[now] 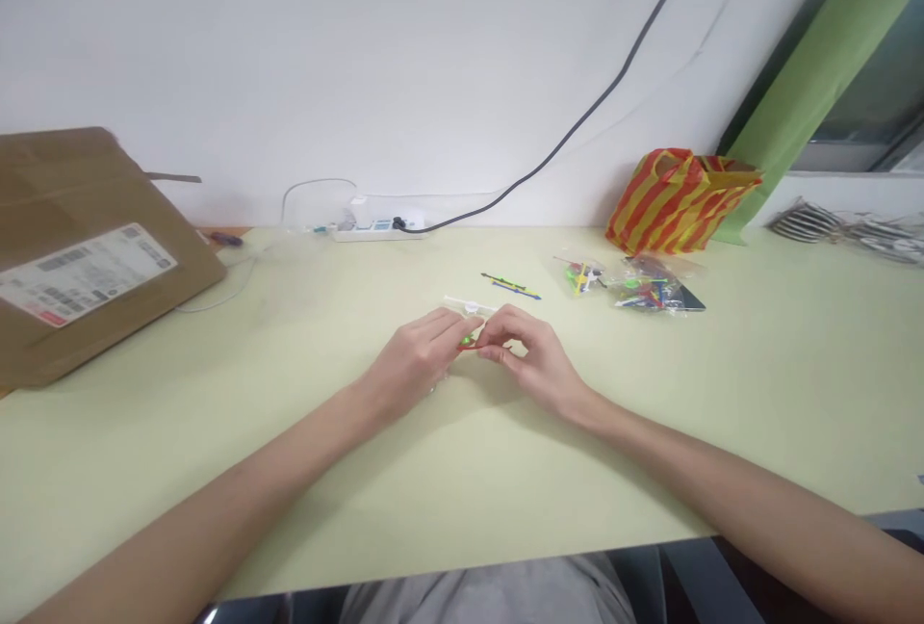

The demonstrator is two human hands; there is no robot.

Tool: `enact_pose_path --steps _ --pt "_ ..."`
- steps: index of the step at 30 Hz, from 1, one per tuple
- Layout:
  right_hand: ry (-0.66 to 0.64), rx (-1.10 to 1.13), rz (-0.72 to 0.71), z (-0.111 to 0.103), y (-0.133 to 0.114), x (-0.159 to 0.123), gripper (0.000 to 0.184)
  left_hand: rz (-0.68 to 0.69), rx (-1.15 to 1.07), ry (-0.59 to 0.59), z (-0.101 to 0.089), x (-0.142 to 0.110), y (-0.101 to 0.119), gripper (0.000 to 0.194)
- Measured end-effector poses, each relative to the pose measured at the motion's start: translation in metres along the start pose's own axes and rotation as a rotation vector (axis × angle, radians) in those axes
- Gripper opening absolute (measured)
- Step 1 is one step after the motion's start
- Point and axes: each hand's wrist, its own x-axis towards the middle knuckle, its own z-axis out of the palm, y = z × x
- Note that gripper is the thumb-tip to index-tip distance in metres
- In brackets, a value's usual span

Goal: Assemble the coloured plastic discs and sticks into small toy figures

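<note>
R hand (530, 354): thumb + index closed in a pinch on red pc, approx. mid-table, in front of the person.
L hand (423, 350): fingers together, tips by red pc & green pc; thumb hidden, so can't tell if it's pinching.
Red pc (469, 348): thin, runs betw. the 2 hands, off the far-side clutter; R end pokes out past R fingertips.
Green pc (466, 340): small, just above red pc, mostly covered by L fingers; can't tell if the 2 are joined.
White pc (471, 305): long & thin, just beyond fingertips; contact w/ hands unclear.
Grip tip: pinch close to where red & green meet; thin stuff prob. bends if held far out.
Force tip: light, even squeeze; steady w/ L, make fine adj. w/ R.
Sight tip: tilt L fingers back a bit, as they block the view.
Blue strip (517, 291): lies beyond hands, apart from them; best left clear of R knuckles.
Parts bags: 2 on table (324, 489), near (581, 277) & far R (650, 295), well outside elbow room.
</note>
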Motion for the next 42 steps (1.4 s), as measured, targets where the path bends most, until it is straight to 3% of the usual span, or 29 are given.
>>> enact_pose_path --steps 4,7,12,17,29,35,42 --pt "-0.02 -0.154 -0.263 -0.001 -0.005 -0.002 0.013 0.016 0.057 0.038 0.004 -0.001 0.0 0.016" --pt "-0.006 -0.191 -0.342 0.001 -0.01 -0.004 0.018 0.036 0.097 0.081 0.006 -0.001 0.0 0.013" --pt "-0.001 -0.159 -0.29 -0.001 -0.012 -0.004 0.014 0.063 0.122 0.119 0.006 -0.002 -0.001 0.016" --pt "-0.008 -0.135 -0.202 -0.003 -0.012 -0.003 0.008 0.09 0.041 0.071 0.002 -0.002 0.0 0.019" --pt "0.015 -0.175 -0.313 -0.002 -0.017 -0.005 0.012 0.016 -0.107 0.017 0.0 0.0 0.002 0.018" --pt "0.046 -0.163 -0.282 -0.003 -0.016 -0.005 0.009 0.043 -0.101 -0.004 0.0 0.001 0.002 0.017" --pt "0.037 -0.141 -0.215 -0.004 -0.016 -0.005 0.005 0.108 0.016 0.078 0.003 0.001 -0.001 0.012"
